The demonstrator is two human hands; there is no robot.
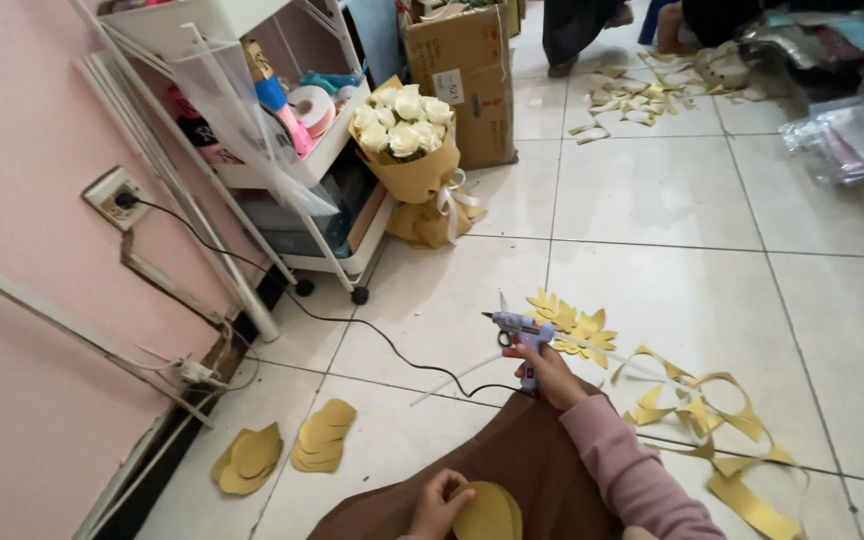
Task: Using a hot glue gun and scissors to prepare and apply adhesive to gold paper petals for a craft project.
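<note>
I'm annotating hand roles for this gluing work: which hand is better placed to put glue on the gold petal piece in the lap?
The right hand, probably. It already grips the glue gun by its handle, nozzle pointing away over the floor. The left hand is occupied holding the gold petal piece on the lap.

Single view only, worn on head, so nothing shared with second camera. Scene seen from above, tilted down and forward over lap toward tiled floor (pixel 652 200). Hands caught close at bottom edge, so pretty near. Pink wall (pixel 22 200) kept along left side, white cart (pixel 282 170) and boxes pushed toward top, farther off.
</note>
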